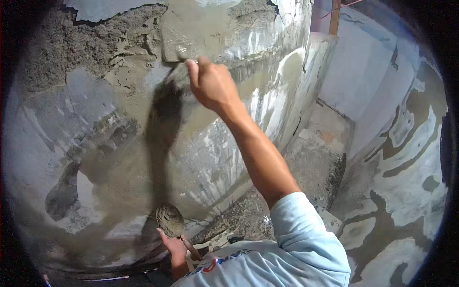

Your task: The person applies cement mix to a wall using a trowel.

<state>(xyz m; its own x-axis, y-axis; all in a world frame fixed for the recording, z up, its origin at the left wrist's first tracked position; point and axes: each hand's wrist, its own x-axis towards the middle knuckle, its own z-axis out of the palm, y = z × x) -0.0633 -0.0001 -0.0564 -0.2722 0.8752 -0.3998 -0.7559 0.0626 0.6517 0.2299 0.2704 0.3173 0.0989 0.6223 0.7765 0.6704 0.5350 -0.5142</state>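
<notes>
High on the wall (205, 158), my right hand (213, 88) is closed around the handle of what looks like a flat trowel (178, 43). Its mortar-smeared blade lies against the wet mortar and blends into it, so its outline is hard to make out. Low down, close to my body, my left hand (175, 246) holds a round, shallow scoop (170, 220) filled with grey mortar. A brown handle (192, 249) sticks out beside that palm, angled down to the right. Part of my left fingers is hidden under the scoop.
Rough mortar (110, 45) covers the wall's upper left, near peeling paint. Rubble (248, 210) lies along the wall's foot. A patched, stained wall (392, 191) stands on the right, past a narrow ledge (320, 143). An orange-brown post (335, 16) rises at the top right.
</notes>
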